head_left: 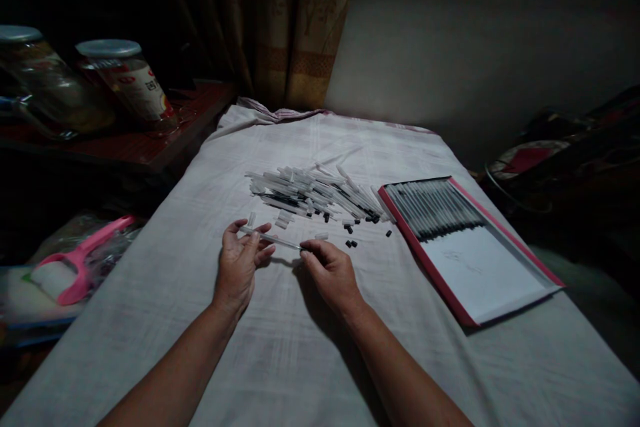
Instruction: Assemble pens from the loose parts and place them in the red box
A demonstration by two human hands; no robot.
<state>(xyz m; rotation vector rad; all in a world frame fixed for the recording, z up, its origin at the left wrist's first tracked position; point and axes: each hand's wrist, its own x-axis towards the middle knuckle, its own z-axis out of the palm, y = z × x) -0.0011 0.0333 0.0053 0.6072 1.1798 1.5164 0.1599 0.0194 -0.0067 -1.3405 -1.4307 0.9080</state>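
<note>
clear plastic spans the gap between two bare hands: a slim pen (280, 240) held crosswise above the white cloth (280, 353), its left end farther from the person than its right. the left hand (237, 267) grips it between thumb and fingers, palm turned up, with some fingertips reaching out past it. the right hand (333, 273) pinches the other end between thumb and forefinger, where a small dark bit shows (too small to tell what it is).

just beyond the hands lies a loose heap of pen parts (320, 190), pale tubes mixed with darker ones. little black pieces (349, 229) are strewn along its near edge, and short clear pieces (284, 219) lie close to the left hand. to the right, a red-sided box (435, 275) rests on the cloth, pens (433, 205) packed side by side across its far half, their black ends toward the person.

off to the left, a lidded jar (143, 90) stands on a dark red tabletop (165, 143), and a patterned curtain (315, 27) hangs behind.
</note>
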